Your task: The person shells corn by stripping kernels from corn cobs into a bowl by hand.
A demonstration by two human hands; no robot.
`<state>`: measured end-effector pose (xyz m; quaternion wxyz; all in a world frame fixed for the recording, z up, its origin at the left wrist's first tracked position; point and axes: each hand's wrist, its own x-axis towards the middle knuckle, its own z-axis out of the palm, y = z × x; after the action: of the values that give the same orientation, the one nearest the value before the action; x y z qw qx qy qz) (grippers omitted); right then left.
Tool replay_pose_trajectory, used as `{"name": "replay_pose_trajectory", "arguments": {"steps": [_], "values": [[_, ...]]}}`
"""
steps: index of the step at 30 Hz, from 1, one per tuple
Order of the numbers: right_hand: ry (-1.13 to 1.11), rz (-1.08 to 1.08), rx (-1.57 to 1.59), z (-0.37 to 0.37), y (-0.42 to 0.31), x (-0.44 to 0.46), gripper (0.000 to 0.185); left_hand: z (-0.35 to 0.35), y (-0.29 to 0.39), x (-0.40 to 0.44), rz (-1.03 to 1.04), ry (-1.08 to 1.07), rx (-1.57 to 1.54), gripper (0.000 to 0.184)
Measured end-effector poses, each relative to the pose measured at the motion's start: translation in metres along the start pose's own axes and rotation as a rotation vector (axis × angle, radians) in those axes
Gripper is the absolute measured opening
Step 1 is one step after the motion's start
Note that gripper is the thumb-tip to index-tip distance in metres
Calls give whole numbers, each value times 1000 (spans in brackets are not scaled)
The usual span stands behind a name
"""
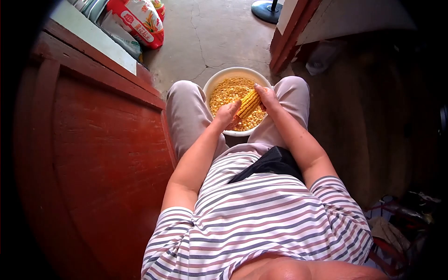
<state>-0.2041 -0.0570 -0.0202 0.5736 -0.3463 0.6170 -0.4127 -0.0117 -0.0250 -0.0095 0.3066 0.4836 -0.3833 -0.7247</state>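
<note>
Between my knees stands a round white basin [239,70] holding many loose yellow corn kernels [228,88]. Over it I hold a corn cob [249,103], still covered in rows of kernels and tilted up to the right. My left hand [227,115] grips the cob's lower left end, its thumb lying along the cob. Around the upper right end my right hand [266,97] is closed, thumb on top. The undersides of both hands are hidden.
To my left is a red-brown wooden door [107,154]. A red and white bag [140,21] sits on the floor at the upper left. A doorframe [291,35] and a round black stand base [267,11] are ahead on the right. Clutter [396,228] lies at the lower right.
</note>
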Motion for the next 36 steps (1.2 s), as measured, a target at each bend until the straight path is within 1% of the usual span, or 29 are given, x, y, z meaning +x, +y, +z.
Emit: {"name": "replay_pose_trajectory", "arguments": {"steps": [2, 4, 6, 7, 8, 10, 11, 13, 14, 16, 17, 19, 23, 25, 29, 31, 32, 34, 35, 36], "values": [[14, -1, -29, 1, 0, -1, 43, -1, -3, 3, 35, -74, 177, 42], [7, -7, -21, 2, -4, -5, 43, 2, -4, 2, 69, -41, 118, 39], [25, 6, -40, 2, -1, -1, 42, -7, -17, 14, 6, -120, -10, 36], [42, 14, -58, 1, 0, 1, 41, -12, -34, 27, 7, -140, -132, 34], [42, 14, -60, 2, 0, 0, 41, -11, -30, 22, 7, -141, -133, 34], [-1, 29, 43, 2, -6, -3, 41, -4, -12, 7, 70, -76, -23, 36], [0, 30, 42, 2, -5, -3, 41, -6, -16, 10, 70, -76, -23, 36], [-15, 37, 59, 2, -5, -3, 41, -11, -26, 17, 203, -38, 130, 37], [-15, 35, 57, 2, -5, -3, 41, -10, -24, 17, 204, -38, 129, 37], [12, 29, 22, 2, -5, -4, 41, -8, -22, 16, 146, -3, 20, 39], [11, 29, 21, 1, -2, -1, 41, -8, -22, 16, 146, -1, 19, 39], [20, 40, -33, -1, 4, 4, 42, -8, -21, 16, 32, -111, 27, 40], [14, 27, -41, 0, 4, 3, 42, -7, -27, 24, 53, -69, 109, 40], [46, 73, -74, 1, -1, 1, 42, -11, -30, 28, 27, -164, 14, 37], [42, 66, 0, 3, -6, -4, 41, -8, -14, 12, -1, -203, 4, 36], [15, 66, 15, 1, -4, -3, 40, -8, -24, 20, 71, -172, -22, 35], [13, 65, 14, 1, -4, -3, 40, -10, -32, 26, 72, -171, -22, 35], [16, 44, 1, 1, -5, -4, 40, -15, -46, 37, 137, -124, 0, 35], [14, 43, 2, 1, -4, -3, 40, -14, -44, 36, 138, -123, 1, 35], [11, 36, 3, 1, -3, -2, 41, -12, -42, 34, 233, -71, 79, 36]]}}
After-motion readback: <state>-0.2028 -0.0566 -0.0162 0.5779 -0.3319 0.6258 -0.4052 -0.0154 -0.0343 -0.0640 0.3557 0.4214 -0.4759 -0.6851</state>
